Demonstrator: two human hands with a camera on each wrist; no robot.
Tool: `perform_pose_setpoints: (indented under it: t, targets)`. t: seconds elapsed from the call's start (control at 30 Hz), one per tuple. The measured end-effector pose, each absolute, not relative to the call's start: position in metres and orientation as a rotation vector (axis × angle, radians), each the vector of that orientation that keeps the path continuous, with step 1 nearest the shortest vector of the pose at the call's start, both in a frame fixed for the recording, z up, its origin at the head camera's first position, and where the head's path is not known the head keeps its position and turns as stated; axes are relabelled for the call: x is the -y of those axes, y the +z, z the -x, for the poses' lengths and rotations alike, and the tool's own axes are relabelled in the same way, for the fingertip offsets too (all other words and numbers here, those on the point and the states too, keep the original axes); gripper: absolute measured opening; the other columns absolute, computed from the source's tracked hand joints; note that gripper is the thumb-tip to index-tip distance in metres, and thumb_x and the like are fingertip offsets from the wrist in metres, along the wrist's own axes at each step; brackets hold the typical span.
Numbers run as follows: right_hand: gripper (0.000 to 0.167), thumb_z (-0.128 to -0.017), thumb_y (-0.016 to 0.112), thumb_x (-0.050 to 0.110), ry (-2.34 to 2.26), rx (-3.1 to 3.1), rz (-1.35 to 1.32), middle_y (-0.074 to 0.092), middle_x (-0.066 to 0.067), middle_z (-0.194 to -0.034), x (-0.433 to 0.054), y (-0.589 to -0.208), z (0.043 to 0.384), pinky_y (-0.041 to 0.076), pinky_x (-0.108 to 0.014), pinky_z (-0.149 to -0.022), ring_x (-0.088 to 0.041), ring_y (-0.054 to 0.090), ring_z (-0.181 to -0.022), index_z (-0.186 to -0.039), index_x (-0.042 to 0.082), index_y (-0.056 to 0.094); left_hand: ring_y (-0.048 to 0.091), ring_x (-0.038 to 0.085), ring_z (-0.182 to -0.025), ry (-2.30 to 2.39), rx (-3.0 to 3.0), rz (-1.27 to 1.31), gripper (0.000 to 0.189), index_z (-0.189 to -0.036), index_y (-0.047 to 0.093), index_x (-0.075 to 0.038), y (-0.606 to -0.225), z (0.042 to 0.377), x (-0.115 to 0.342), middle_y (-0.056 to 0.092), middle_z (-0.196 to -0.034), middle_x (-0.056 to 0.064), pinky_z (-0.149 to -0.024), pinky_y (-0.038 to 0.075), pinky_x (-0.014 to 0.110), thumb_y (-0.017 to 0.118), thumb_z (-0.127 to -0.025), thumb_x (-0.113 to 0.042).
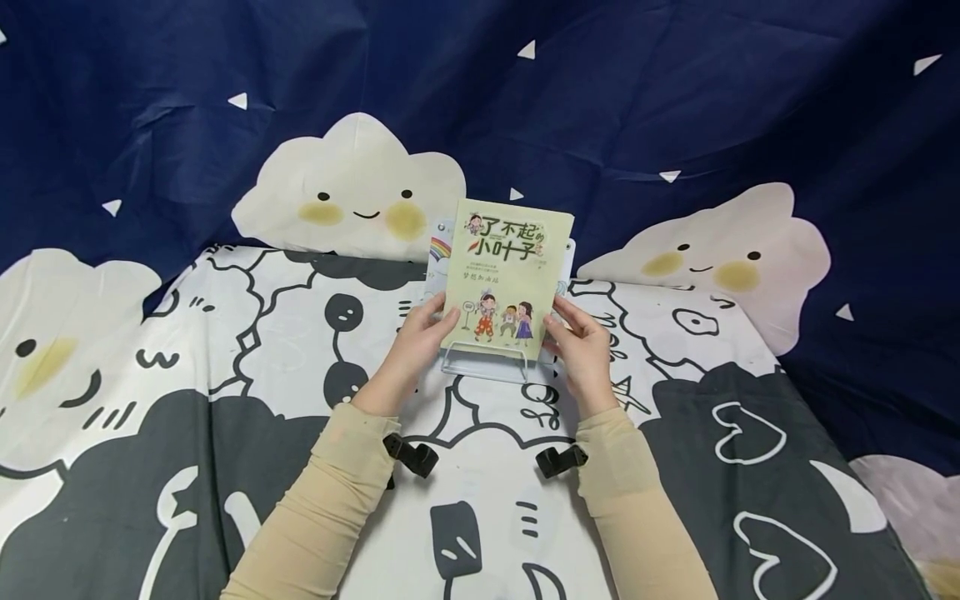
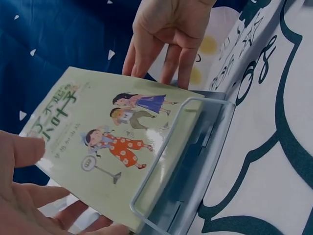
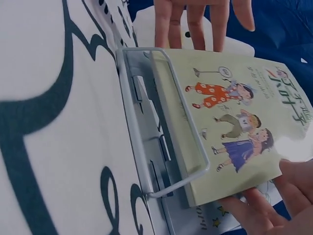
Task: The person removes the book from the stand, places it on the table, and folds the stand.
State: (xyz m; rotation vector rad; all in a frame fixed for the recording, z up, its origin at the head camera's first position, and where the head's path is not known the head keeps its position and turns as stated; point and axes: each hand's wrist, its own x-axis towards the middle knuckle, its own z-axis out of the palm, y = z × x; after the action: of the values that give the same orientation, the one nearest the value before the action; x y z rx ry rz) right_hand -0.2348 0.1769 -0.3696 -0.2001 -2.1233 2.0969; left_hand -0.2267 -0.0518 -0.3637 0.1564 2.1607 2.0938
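A pale green illustrated book [image 1: 510, 258] stands tilted back on a light-coloured wire-fronted stand [image 1: 483, 372], its lower edge behind the wire loop. My left hand [image 1: 423, 333] holds the book's left side low down, thumb toward the front cover and fingers reaching behind. On the opposite side my right hand [image 1: 588, 346] grips the right edge. In the right wrist view the right thumb [image 3: 293, 171] lies at the cover's edge, with the other fingers behind. A pale panel with a rainbow picture [image 1: 441, 250] shows behind the book, mostly hidden by it.
The stand rests on a black-and-white cartoon-print cloth [image 1: 480, 467] covering the table. Behind it hangs a dark blue curtain [image 1: 600, 100] with smiling clouds and small white triangles. A black wrist camera [image 1: 411, 456] is strapped to the left wrist, another [image 1: 561, 460] to the right.
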Motion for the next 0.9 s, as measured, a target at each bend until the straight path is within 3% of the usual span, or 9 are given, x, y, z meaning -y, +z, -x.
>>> perform_pose_setpoints:
  t: [0.13, 0.3, 0.63, 0.9]
  targets:
    - [0.042, -0.097, 0.063, 0.006, 2.040, 2.063, 0.195, 0.058, -0.005, -0.143, -0.173, -0.368, 0.233, 0.060, -0.028, -0.079, -0.001, 0.066, -0.090, -0.138, 0.008, 0.059, 0.043, 0.032, -0.136, 2.121, -2.200, -0.103, 0.057, -0.156, 0.031, -0.011, -0.364, 0.225, 0.051, 0.029, -0.154, 0.012, -0.117, 0.031, 0.049, 0.051, -0.104, -0.022]
    - [0.041, -0.095, 0.063, 0.001, 2.052, 1.934, 0.163, 0.058, -0.009, -0.142, -0.170, -0.366, 0.232, 0.060, -0.025, -0.078, -0.001, 0.068, -0.085, -0.135, 0.004, 0.060, 0.044, 0.031, -0.132, 2.155, -2.289, -0.103, 0.054, -0.154, 0.037, -0.014, -0.363, 0.223, 0.050, 0.038, -0.149, 0.012, -0.113, 0.035, 0.048, 0.053, -0.102, -0.016]
    - [0.047, -0.087, 0.070, -0.006, 1.992, 1.857, 0.180, 0.063, -0.012, -0.136, -0.167, -0.358, 0.227, 0.059, -0.020, -0.072, 0.000, 0.068, -0.080, -0.132, 0.008, 0.063, 0.049, 0.032, -0.127, 2.174, -2.368, -0.180, 0.053, -0.151, 0.043, -0.015, -0.358, 0.221, 0.050, 0.044, -0.146, 0.012, -0.105, 0.044, 0.044, 0.053, -0.100, -0.005]
    - [0.047, -0.082, 0.075, -0.007, 1.938, 1.857, 0.156, 0.073, 0.003, -0.118, -0.167, -0.351, 0.224, 0.057, -0.016, -0.072, 0.001, 0.066, -0.073, -0.125, 0.007, 0.068, 0.053, 0.031, -0.125, 2.149, -2.396, -0.108, 0.054, -0.149, 0.046, -0.017, -0.355, 0.219, 0.053, 0.049, -0.144, 0.009, -0.101, 0.047, 0.040, 0.059, -0.097, -0.007]
